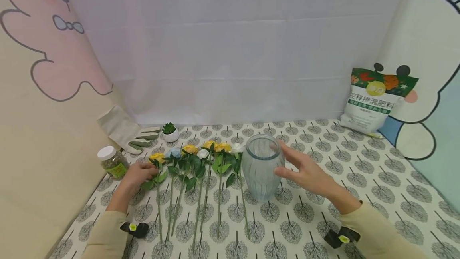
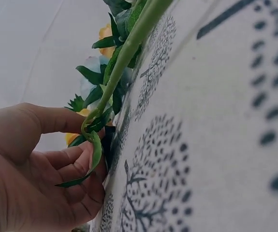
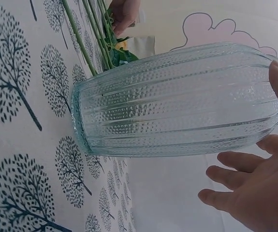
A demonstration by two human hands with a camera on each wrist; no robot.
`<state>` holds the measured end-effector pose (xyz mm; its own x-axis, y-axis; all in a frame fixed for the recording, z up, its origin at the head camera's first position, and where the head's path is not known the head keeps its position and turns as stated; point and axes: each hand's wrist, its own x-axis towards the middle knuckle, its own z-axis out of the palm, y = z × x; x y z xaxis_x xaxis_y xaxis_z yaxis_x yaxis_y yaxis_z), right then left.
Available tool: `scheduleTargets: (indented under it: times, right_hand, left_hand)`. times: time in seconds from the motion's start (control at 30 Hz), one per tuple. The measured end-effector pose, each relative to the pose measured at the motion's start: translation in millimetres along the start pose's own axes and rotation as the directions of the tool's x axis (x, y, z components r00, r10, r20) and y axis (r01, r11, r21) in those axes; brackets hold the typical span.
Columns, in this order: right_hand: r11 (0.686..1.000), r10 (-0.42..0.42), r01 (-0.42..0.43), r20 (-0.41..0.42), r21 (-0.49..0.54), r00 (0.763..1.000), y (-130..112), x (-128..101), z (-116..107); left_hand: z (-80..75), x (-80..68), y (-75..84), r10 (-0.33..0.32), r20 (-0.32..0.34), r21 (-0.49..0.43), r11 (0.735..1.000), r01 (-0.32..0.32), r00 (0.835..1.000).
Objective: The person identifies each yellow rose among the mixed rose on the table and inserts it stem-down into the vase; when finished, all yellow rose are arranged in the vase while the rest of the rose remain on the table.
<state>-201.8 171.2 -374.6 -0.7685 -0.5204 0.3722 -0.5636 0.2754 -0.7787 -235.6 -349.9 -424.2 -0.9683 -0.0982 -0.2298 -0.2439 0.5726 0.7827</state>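
- On the tree-print tablecloth [image 1: 363, 179], near the middle, stands the glass vase [image 1: 261, 167]: upright, ribbed and dimpled, nothing inside as far as the head and right wrist views show. Likely heavy-ish, rigid, breakable, smooth enough to slip; best held round the belly w/ a wide grip, not by the rim.
- Right hand [image 1: 305, 171] sits just beside the vase's right side, fingers spread and nearly straight, thumb tip near the rim; it grips nothing. Contact w/ the glass: can't tell for sure.
- Left of the vase lie about 6 flowers [image 1: 201, 163] in a row, heads away from the person, stems toward them. Light, bendy, prob. artificial; take each by the stem, below the leaves.
- Left hand [image 1: 138, 175] is at the leftmost yellow flower [image 1: 157, 157], thumb and curled fingers pinching its stem where the leaves branch.
- Back right, a fertiliser bag [image 1: 373, 101] leans on the wall, closed; contents hidden.
- Far left, a jar [image 1: 113, 163] w/ white lid holds dark greenish bits.
- Behind the flowers, a small white pot [image 1: 170, 132] holds a succulent.
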Motion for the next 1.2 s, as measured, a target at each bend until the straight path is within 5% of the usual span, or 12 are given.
scheduleTargets:
  times: [0.37,0.63,0.9,1.2]
  right_hand:
    - [1.000,0.005,-0.005,-0.001,0.027,1.000,2.2,-0.2,0.7]
    - [0.999,-0.014,0.014,-0.003,0.041,1.000,4.4,1.0,1.0]
    - [0.999,-0.007,0.007,-0.003,0.034,1.000,5.0,1.1,1.2]
    - [0.999,-0.012,0.012,0.001,0.046,1.000,5.3,1.9,0.8]
  left_hand:
    - [-9.7,-3.3,6.2,-0.019,0.035,-0.091,0.996,0.022,0.999]
    - [-19.3,-10.3,24.3,0.082,-0.025,-0.203,0.975,-0.086,0.996]
    - [-21.9,-23.1,45.8,0.166,-0.016,-0.403,0.901,-0.159,0.986]
    - [-21.0,-47.8,75.9,0.304,-0.041,-0.613,0.745,-0.265,0.952]
